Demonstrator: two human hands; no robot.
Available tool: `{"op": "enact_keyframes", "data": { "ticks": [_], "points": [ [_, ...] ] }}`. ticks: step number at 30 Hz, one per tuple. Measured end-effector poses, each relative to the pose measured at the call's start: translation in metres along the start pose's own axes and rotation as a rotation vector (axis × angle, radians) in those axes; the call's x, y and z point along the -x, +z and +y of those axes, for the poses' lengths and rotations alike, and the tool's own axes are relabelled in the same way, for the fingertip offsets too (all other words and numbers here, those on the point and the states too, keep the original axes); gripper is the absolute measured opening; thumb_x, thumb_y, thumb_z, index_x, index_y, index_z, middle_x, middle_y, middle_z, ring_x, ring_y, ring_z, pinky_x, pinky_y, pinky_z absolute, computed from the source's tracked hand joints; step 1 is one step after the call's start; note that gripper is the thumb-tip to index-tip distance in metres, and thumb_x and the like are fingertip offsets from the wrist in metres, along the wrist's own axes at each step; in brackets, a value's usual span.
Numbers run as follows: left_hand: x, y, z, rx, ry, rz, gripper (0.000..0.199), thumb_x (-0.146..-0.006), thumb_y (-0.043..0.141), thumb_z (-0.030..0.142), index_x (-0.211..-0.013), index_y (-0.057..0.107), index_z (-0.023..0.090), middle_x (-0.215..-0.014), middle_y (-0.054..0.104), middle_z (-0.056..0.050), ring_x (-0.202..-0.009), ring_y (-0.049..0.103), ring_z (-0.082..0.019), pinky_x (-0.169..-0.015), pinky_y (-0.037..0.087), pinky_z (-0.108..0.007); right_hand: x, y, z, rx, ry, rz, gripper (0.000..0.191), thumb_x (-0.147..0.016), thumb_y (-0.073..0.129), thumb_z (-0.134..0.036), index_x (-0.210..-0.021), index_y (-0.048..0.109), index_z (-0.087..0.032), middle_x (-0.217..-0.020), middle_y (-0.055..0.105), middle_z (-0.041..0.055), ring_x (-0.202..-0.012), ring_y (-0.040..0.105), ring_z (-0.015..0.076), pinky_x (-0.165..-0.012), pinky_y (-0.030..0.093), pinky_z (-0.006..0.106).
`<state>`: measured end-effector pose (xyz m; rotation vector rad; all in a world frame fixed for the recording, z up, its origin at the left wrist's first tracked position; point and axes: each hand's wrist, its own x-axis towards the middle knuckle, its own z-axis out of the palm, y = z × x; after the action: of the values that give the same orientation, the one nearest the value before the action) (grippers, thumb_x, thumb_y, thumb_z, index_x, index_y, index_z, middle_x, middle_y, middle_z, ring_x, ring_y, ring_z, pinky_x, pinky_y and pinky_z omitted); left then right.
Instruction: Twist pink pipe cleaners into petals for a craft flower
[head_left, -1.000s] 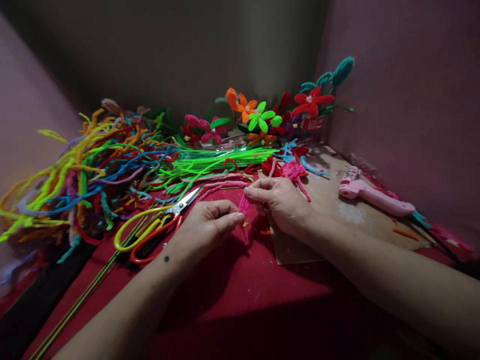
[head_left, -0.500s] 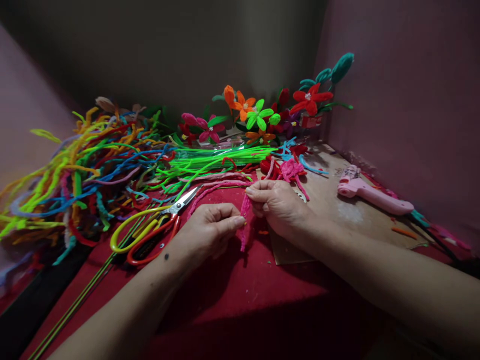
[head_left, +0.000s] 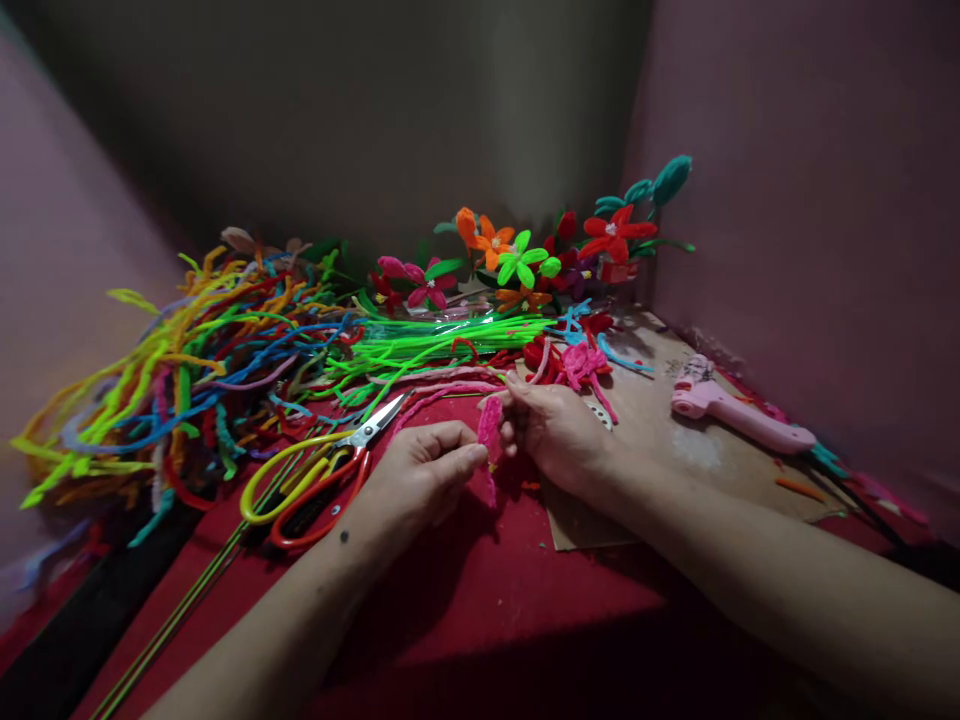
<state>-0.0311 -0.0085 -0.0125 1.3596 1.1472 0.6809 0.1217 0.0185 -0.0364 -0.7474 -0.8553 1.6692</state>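
Between my two hands is a small pink fuzzy piece point(head_left: 490, 430), folded into a narrow petal-like loop with a tail hanging down. My left hand point(head_left: 435, 465) pinches its lower left side between thumb and forefinger. Around its upper right side are the fingers of my right hand point(head_left: 546, 430), closed on it. A pink pipe cleaner point(head_left: 450, 386) runs behind my hands. To the left of my left hand lie scissors point(head_left: 319, 475) with yellow and red handles, blades apart. A pink flower piece point(head_left: 581, 365) sits beyond my right hand.
Tangled coloured pipe cleaners point(head_left: 195, 370) heap at the left, green ones point(head_left: 450, 340) at the back centre. Fuzzy flowers point(head_left: 517, 260) stand behind. A pink glue gun point(head_left: 742, 415) lies on cardboard point(head_left: 660, 480) at the right. Thin green stems point(head_left: 180, 610) cross the red cloth point(head_left: 517, 600).
The pink piece now shows a wider, flatter loop between my hands. My right fingers have shifted and spread slightly around it. The view has tilted, so the scene sits a little lower.
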Motion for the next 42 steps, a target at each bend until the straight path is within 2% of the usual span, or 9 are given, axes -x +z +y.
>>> {"op": "enact_keyframes", "data": {
  "ticks": [6,10,15,18,22,29,31,36,42],
  "points": [
    [-0.001,0.0,0.0,-0.034,0.014,0.03,0.026,-0.075,0.056,0.037,-0.062,0.047,0.017,-0.04,0.035,0.009,-0.034,0.026,-0.003,-0.034,0.019,-0.017,0.007,0.002,0.006,0.103,-0.017,-0.121,0.02,-0.065,0.069,-0.029,-0.062,0.058,-0.013,-0.053,0.051,-0.0026,-0.046,0.043,0.0074,-0.047,0.032,0.024],
    [-0.001,-0.002,0.004,-0.112,0.029,0.057,0.025,-0.077,0.054,0.037,-0.065,0.051,0.016,-0.042,0.04,0.008,-0.034,0.031,-0.004,-0.036,0.023,-0.017,0.008,0.002,0.006,0.174,0.047,-0.086,0.021,-0.064,0.07,-0.031,-0.064,0.057,-0.014,-0.05,0.049,-0.0046,-0.04,0.04,0.006,-0.041,0.027,0.022],
    [0.0,-0.004,0.006,-0.113,0.028,0.101,0.018,-0.076,0.054,0.034,-0.076,0.052,0.016,-0.061,0.057,0.003,-0.039,0.046,-0.007,-0.037,0.033,-0.019,0.007,0.004,0.002,0.232,0.018,-0.034,0.025,-0.067,0.067,-0.032,-0.059,0.051,-0.014,-0.048,0.047,-0.0047,-0.04,0.041,0.0057,-0.042,0.03,0.021],
    [0.001,-0.003,0.004,-0.174,0.097,0.188,0.016,-0.078,0.051,0.032,-0.075,0.051,0.016,-0.061,0.056,0.004,-0.037,0.047,-0.006,-0.039,0.036,-0.019,0.008,0.005,0.001,0.269,0.029,-0.031,0.021,-0.068,0.065,-0.029,-0.061,0.052,-0.015,-0.049,0.047,-0.005,-0.041,0.041,0.0057,-0.043,0.032,0.021],
    [0.001,-0.003,-0.001,-0.298,0.188,0.205,0.016,-0.08,0.049,0.032,-0.075,0.052,0.017,-0.058,0.051,0.005,-0.039,0.047,-0.007,-0.041,0.037,-0.02,0.013,0.007,0.003,0.381,-0.02,-0.073,0.009,-0.071,0.059,-0.021,-0.066,0.056,-0.015,-0.052,0.05,-0.0039,-0.044,0.042,0.0067,-0.043,0.03,0.021],
    [0.002,-0.005,-0.007,-0.694,0.406,0.257,0.013,-0.08,0.047,0.027,-0.078,0.057,0.019,-0.064,0.056,0.002,-0.056,0.05,-0.01,-0.057,0.038,-0.021,0.017,0.008,-0.004,0.454,-0.097,-0.152,0.007,-0.069,0.055,-0.016,-0.063,0.056,-0.014,-0.057,0.047,-0.0042,-0.047,0.039,0.0059,-0.045,0.029,0.02],
    [0.001,-0.005,-0.005,-0.643,0.387,0.235,0.013,-0.08,0.048,0.027,-0.076,0.058,0.019,-0.065,0.057,0.001,-0.058,0.051,-0.011,-0.059,0.038,-0.021,0.017,0.008,-0.006,0.498,-0.099,-0.157,0.006,-0.07,0.054,-0.016,-0.065,0.058,-0.014,-0.057,0.046,-0.0039,-0.048,0.038,0.0061,-0.045,0.028,0.02],
    [-0.001,-0.007,0.002,-0.277,0.139,0.122,0.022,-0.077,0.053,0.038,-0.077,0.057,0.016,-0.056,0.053,0.003,-0.046,0.045,-0.009,-0.047,0.036,-0.02,0.017,0.008,-0.001,0.544,-0.096,-0.17,0.008,-0.07,0.051,-0.014,-0.069,0.059,-0.014,-0.058,0.047,-0.0032,-0.051,0.038,0.0067,-0.046,0.029,0.019],
    [-0.001,-0.002,0.007,-0.207,0.083,0.177,0.02,-0.075,0.056,0.035,-0.069,0.054,0.015,-0.046,0.044,0.007,-0.038,0.039,-0.006,-0.04,0.029,-0.018,0.016,0.009,0.003,0.507,-0.098,-0.191,0.007,-0.068,0.05,-0.012,-0.067,0.056,-0.016,-0.058,0.048,-0.0045,-0.052,0.04,0.0064,-0.049,0.032,0.019]
  ]
}}
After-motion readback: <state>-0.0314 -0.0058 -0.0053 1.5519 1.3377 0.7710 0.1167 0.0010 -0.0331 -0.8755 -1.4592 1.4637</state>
